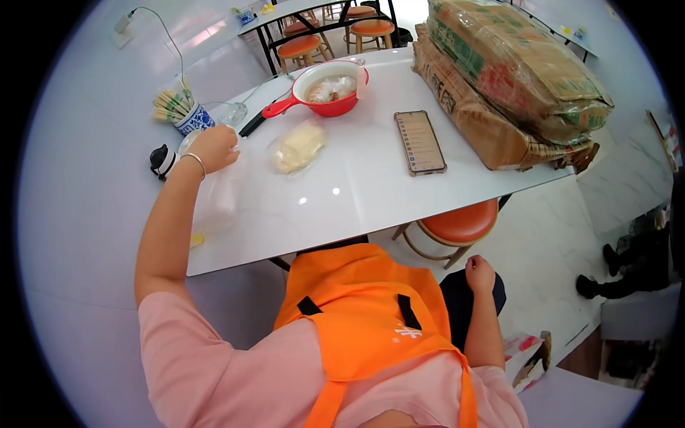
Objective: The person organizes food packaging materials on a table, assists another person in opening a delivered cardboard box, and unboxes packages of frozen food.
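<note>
Over the left part of the white table, my left hand (214, 148) is closed, with a bit of something whitish showing at the fingertips; what it is I cannot make out. Below that hand lies a pale translucent patch, perhaps thin plastic. A blue-and-white pot of wooden sticks (194, 118) stands just behind the hand. Beside it is a small black-and-white bottle (163, 161). To the right of the hand lies a clear bag with pale yellow contents (300, 146). My right hand (480, 274) is curled into a loose fist by my thigh, away from the table.
A red pan (334, 108) holding bagged contents sits at the back, beside a black-handled object (253, 125). A phone (419, 143) lies on the table (342, 207). Large cardboard packages (499, 93) cover its right end. An orange stool (464, 221) stands below; another person's legs (628, 267) show right.
</note>
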### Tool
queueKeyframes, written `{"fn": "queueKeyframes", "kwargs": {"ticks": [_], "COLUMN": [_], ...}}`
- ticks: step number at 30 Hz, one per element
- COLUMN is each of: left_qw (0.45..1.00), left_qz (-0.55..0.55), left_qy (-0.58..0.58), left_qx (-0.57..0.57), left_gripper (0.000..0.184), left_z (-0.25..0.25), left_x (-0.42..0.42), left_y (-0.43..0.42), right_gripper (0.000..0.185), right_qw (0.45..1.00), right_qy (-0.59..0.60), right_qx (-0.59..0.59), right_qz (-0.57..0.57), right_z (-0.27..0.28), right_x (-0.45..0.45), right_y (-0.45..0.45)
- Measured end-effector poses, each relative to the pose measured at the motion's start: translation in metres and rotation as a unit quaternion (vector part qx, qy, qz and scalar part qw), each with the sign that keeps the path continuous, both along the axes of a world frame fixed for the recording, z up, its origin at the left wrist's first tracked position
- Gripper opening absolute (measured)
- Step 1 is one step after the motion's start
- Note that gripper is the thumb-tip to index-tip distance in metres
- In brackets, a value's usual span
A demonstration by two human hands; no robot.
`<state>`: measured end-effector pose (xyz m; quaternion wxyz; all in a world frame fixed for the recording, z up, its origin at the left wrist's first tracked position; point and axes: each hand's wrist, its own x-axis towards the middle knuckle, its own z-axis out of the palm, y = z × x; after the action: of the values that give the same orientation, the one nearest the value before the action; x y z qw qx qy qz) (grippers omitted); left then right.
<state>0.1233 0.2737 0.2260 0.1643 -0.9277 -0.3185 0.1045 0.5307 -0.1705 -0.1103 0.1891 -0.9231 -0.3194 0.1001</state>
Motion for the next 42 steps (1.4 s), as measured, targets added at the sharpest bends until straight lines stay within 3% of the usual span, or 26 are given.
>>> {"fn": "queueKeyframes", "kwargs": {"ticks": [3, 5, 9, 12, 16, 21, 31, 34, 36, 38, 40, 42], "left_qw": [0.999, 0.985, 0.974, 0.959, 0.971, 0.987, 0.976, 0.969, 0.955, 0.963, 0.956, 0.954], "left_qz": [0.015, -0.055, -0.099, -0.201, -0.149, -0.006, 0.018, 0.024, 0.093, 0.101, 0.078, 0.108], "left_qy": [-0.013, -0.164, -0.197, -0.170, -0.162, -0.160, -0.216, -0.243, -0.281, -0.252, -0.282, -0.280], "left_qx": [-0.040, 0.028, -0.043, -0.100, -0.088, -0.019, -0.037, -0.021, 0.022, 0.007, 0.000, -0.013], "left_gripper": [0.021, 0.031, 0.038, 0.044, 0.047, 0.039, 0.036, 0.041, 0.052, 0.059, 0.061, 0.062], "left_z": [-0.001, -0.006, -0.014, -0.029, -0.076, -0.116, -0.127, -0.127, -0.132, -0.134, -0.147, -0.143], "left_x": [0.007, 0.012, 0.056, 0.089, 0.128, 0.141, 0.109, 0.110, 0.122, 0.125, 0.125, 0.129], "left_y": [-0.005, -0.015, -0.047, -0.066, -0.068, -0.048, -0.032, -0.033, -0.028, -0.015, 0.001, -0.002], "right_gripper": [0.022, 0.022, 0.022, 0.021, 0.023, 0.023, 0.023, 0.023, 0.023, 0.025, 0.026, 0.027], "right_qw": [1.000, 1.000, 1.000, 1.000, 1.000, 1.000, 1.000, 1.000, 0.999, 0.999, 0.997, 0.956], "right_qy": [0.001, 0.000, -0.001, -0.010, -0.010, -0.002, 0.007, 0.000, 0.021, 0.025, 0.069, 0.185], "right_qx": [-0.003, -0.006, -0.001, 0.011, -0.008, -0.019, -0.009, -0.013, -0.025, -0.046, 0.029, 0.223], "right_qz": [0.001, 0.002, 0.003, 0.010, 0.010, 0.007, -0.002, 0.003, 0.014, 0.006, -0.027, -0.053], "right_z": [0.005, 0.006, -0.002, -0.006, 0.008, 0.013, 0.006, 0.009, 0.019, 0.018, 0.016, -0.004], "right_x": [-0.001, -0.003, 0.000, 0.001, -0.005, -0.006, -0.001, -0.001, -0.005, -0.002, 0.005, 0.042], "right_y": [0.001, 0.002, 0.004, 0.006, 0.008, 0.000, 0.002, 0.008, 0.012, 0.011, 0.007, 0.003]}}
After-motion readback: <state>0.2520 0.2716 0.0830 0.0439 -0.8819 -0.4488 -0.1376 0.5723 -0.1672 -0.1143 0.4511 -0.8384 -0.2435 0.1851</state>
